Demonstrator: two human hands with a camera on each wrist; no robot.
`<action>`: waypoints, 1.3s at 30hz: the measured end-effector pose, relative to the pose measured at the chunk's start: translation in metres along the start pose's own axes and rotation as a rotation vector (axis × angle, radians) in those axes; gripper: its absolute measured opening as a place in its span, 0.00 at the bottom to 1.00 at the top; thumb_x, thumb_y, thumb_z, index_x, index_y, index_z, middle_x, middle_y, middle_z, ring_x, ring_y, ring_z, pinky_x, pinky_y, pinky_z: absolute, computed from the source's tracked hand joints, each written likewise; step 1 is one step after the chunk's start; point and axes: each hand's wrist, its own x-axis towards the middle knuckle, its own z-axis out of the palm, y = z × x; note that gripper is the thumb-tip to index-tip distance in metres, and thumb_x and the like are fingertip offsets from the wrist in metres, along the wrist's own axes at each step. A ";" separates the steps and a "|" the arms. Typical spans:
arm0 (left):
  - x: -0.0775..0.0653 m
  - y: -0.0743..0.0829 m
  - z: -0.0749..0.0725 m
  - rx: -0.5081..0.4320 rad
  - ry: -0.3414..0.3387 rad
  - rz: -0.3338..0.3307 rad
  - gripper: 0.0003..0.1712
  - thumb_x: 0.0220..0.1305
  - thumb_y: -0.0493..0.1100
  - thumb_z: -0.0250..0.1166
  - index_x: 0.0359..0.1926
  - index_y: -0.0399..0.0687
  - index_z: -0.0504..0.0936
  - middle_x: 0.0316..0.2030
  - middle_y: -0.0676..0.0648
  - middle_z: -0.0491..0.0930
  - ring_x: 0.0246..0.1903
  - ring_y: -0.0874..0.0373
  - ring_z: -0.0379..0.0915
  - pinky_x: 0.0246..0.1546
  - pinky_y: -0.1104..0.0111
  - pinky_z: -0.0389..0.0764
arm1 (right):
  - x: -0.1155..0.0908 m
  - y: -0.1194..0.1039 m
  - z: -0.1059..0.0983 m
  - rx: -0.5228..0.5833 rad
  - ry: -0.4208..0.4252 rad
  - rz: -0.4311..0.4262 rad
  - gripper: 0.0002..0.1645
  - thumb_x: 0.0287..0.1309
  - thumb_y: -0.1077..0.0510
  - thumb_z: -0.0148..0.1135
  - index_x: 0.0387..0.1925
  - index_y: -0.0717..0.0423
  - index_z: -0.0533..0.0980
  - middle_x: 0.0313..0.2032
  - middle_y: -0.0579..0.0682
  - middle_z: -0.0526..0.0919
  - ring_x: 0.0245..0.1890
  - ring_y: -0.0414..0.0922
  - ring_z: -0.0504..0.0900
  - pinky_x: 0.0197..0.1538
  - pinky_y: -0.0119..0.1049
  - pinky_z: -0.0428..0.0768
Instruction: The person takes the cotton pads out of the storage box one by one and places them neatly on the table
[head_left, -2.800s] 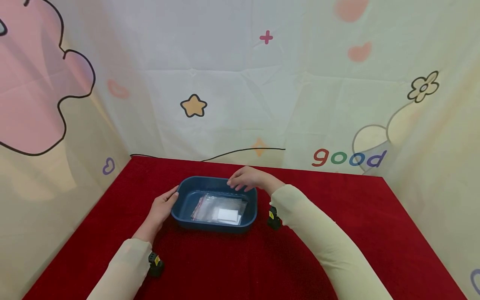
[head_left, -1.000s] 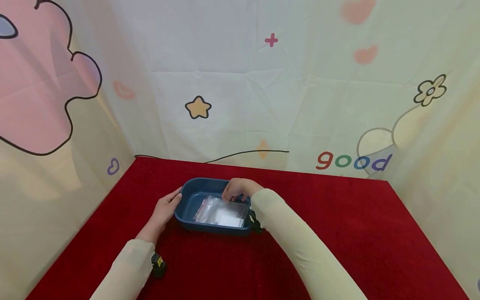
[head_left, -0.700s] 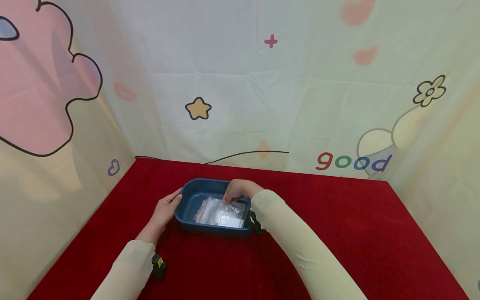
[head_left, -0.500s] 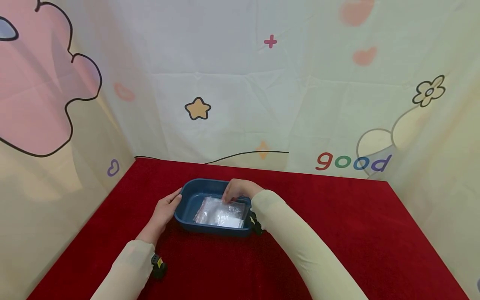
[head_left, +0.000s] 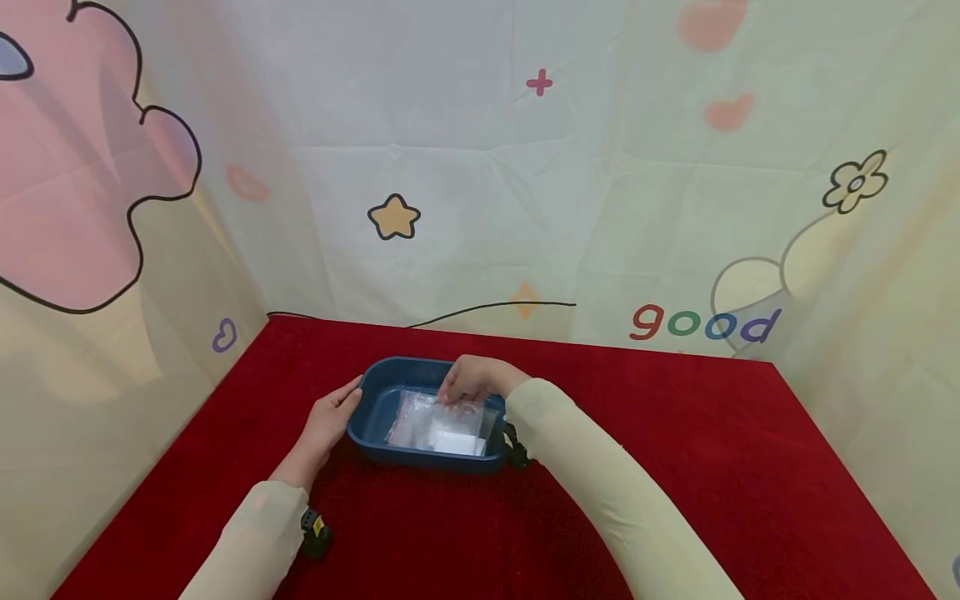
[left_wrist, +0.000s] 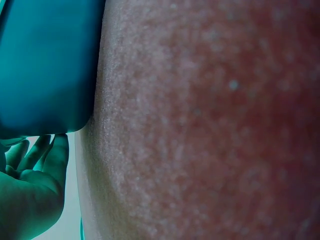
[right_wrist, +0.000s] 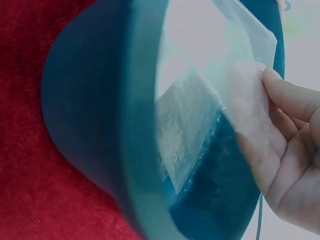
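A dark blue plastic basin [head_left: 367, 444] stands on the red cloth, with clear zip bags [head_left: 405, 421] lying in it, red along their left edges. My right hand [head_left: 474, 379] reaches in over the far rim and pinches the top bag. In the right wrist view the thumb of my right hand [right_wrist: 295, 145] is in front of this clear plastic bag [right_wrist: 235, 55] and the fingers show through it from behind. A white patch shows in the bag's lower part. My left hand [head_left: 327, 417] holds the basin's left end, its fingers [left_wrist: 59, 155] against the end wall.
Red cloth [head_left: 637, 417] covers the table around the basin. A pale printed curtain [head_left: 465, 208] hangs behind and at both sides. Dark wrist cameras [head_left: 315, 533] sit at both cuffs.
My right hand has come down from above the far rim into the basin and taken hold of the top bag, shifting it slightly. My left hand stays at the basin's left end.
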 end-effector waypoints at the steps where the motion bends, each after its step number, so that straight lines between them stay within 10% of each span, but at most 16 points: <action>1: 0.000 0.000 0.000 0.001 0.000 -0.001 0.30 0.83 0.47 0.46 0.80 0.46 0.58 0.80 0.37 0.55 0.80 0.39 0.48 0.78 0.46 0.60 | -0.001 0.000 0.000 0.009 -0.001 -0.005 0.12 0.69 0.61 0.63 0.48 0.59 0.87 0.31 0.49 0.89 0.27 0.38 0.82 0.35 0.29 0.83; 39: -0.001 0.001 0.001 -0.013 0.019 0.010 0.29 0.83 0.47 0.46 0.79 0.45 0.60 0.79 0.37 0.56 0.80 0.40 0.50 0.78 0.46 0.61 | -0.023 0.006 -0.019 0.261 0.066 -0.115 0.17 0.73 0.60 0.59 0.56 0.64 0.82 0.40 0.54 0.90 0.27 0.37 0.87 0.35 0.29 0.87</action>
